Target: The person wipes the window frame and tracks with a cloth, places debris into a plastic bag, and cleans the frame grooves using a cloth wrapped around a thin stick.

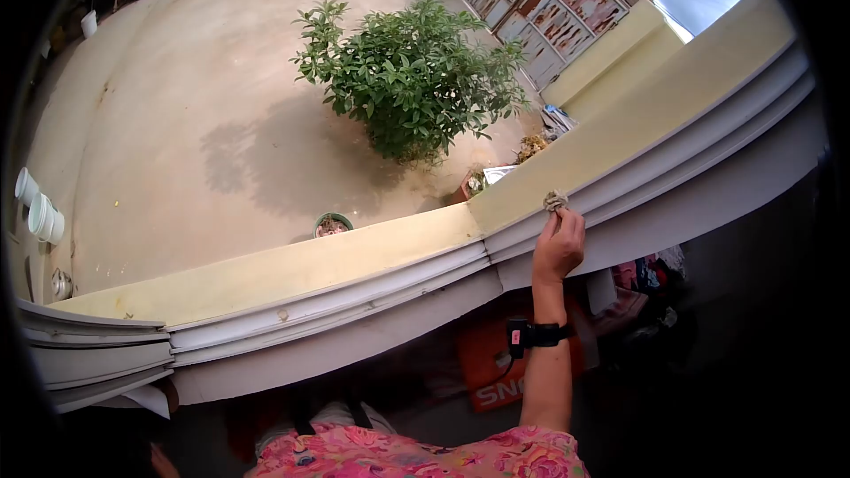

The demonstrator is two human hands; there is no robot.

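My right hand (559,246) reaches out over the white window track (620,179). Its fingers are closed on a small crumpled greyish-beige rag (555,201), held at the edge where the track meets the yellow outer ledge (518,190). A black strap with a small box (522,334) is round the right wrist. At the bottom left, a dim sliver of skin, apparently my left hand (163,460), shows low beside the floral pink top (398,456). Its fingers cannot be made out.
Window sashes (97,354) are stacked at the left. Beyond the ledge, a paved yard (177,124) holds a leafy bush (412,75), a round plant pot (333,225), white buckets (44,219) and a rusty gate (549,13). Below the sill sits an orange box (491,372).
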